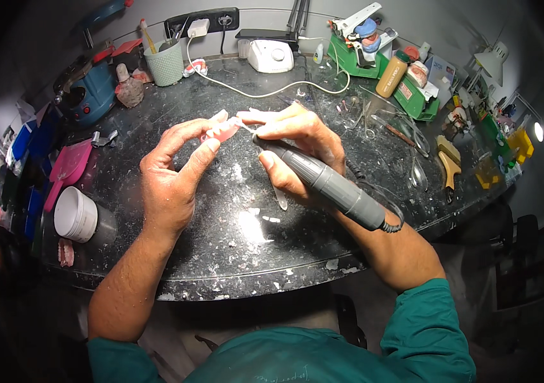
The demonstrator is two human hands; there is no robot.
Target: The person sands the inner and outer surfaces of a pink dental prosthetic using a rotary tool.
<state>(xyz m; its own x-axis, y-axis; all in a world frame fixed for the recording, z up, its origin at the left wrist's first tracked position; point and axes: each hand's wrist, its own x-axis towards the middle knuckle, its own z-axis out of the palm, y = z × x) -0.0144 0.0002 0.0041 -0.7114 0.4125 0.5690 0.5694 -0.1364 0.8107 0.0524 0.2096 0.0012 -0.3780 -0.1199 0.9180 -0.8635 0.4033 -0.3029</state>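
A small pink denture piece with whitish teeth is pinched between the thumb and fingers of my left hand. My right hand grips a grey rotary handpiece, its cord curling off the rear end near my right forearm. The handpiece's narrow tip points at the pink piece and meets it or comes very close; I cannot tell which. Both hands are raised over the dark, dust-flecked bench. Below the handpiece, small white scraps lie by a bright reflection.
At the left stand a white tub, a pink dustpan and a blue machine. A white control box with a cable is at the back. Green bins, a bottle, a brush and hand tools sit at right.
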